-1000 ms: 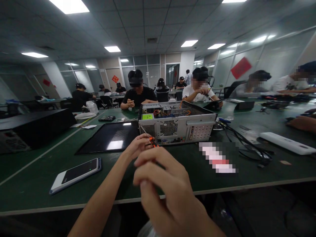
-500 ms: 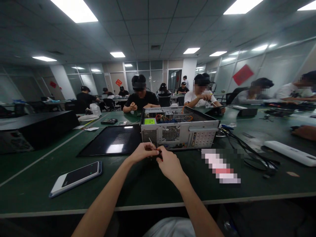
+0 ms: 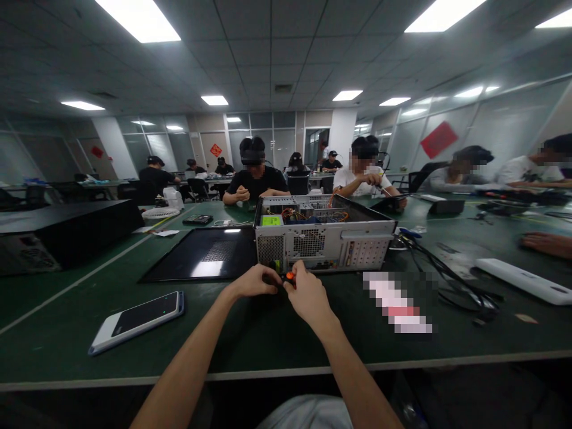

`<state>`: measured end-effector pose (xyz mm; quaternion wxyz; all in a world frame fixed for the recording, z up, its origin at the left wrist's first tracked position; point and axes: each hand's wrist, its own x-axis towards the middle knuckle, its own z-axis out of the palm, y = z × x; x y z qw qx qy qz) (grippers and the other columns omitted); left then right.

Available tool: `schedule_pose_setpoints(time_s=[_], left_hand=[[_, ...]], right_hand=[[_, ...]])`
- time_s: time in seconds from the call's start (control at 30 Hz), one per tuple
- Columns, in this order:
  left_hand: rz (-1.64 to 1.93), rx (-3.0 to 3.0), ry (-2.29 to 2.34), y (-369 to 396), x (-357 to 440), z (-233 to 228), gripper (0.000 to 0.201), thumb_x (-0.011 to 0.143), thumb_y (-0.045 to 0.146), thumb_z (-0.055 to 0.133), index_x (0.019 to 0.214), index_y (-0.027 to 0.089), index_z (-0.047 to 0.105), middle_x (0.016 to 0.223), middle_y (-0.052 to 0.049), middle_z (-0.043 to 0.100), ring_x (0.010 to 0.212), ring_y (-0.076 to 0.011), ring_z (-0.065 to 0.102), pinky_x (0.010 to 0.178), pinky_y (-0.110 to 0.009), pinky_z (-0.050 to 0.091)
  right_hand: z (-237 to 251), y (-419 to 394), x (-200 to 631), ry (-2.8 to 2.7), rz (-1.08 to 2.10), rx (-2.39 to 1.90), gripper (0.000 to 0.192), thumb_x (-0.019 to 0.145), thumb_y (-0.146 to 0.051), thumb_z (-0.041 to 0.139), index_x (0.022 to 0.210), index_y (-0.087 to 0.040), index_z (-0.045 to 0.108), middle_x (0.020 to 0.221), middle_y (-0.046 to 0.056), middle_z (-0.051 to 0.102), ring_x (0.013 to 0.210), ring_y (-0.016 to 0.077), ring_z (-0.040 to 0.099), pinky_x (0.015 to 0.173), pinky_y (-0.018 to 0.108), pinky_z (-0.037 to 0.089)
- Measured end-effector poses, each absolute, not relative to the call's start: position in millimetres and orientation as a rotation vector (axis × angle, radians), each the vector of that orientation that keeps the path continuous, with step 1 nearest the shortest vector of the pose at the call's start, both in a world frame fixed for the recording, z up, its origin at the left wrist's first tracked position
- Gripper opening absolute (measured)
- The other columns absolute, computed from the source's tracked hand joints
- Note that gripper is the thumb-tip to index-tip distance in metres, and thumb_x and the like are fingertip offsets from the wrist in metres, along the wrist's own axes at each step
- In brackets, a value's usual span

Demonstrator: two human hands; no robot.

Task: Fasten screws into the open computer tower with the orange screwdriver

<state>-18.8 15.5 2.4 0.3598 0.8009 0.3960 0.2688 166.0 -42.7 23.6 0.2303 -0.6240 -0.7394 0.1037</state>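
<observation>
Head view: both hands, left hand (image 3: 251,285) and right hand (image 3: 308,296), pinch an orange-handled tool (image 3: 287,277)

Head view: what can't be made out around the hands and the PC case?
- Small orange-and-black tool: mostly hidden between left hand and right hand; its type is unclear.
- Grey metal computer case: rear ports too small to read, interior seen only at a shallow angle.
- Item right of the hands on the green table: pixelated.
- Another person's hand: cut off by the right edge.
</observation>
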Motion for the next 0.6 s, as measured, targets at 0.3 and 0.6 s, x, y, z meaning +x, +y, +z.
schedule_pose_setpoints(time_s=[0.3,0.6], left_hand=[[0.704,2.235,1.238,22.5,-27.5,-7.4,0.032,0.06,0.01,0.06,0.078,0.025,0.081,0.078,0.0,0.076,0.071,-0.0177,0.066,0.07,-0.024,0.049],[0.526,2.222,1.268,17.5,-25.0,0.4,0.024,0.066,0.015,0.064,0.082,0.023,0.082,0.081,-0.002,0.077,0.074,-0.0181,0.068,0.074,-0.025,0.05]], right_hand=[[24.9,-43.6,166.5,-2.082,0.289,-1.755,0.025,0.093,-0.029,0.054,0.115,-0.021,0.045,0.111,0.012,0.064,0.099,0.0287,0.068,0.074,0.034,0.046],[20.6,-41.6,166.0,-2.102,0.264,-1.781,0.023,0.095,-0.032,0.05,0.115,-0.02,0.046,0.111,0.012,0.065,0.099,0.0296,0.067,0.074,0.034,0.046]])
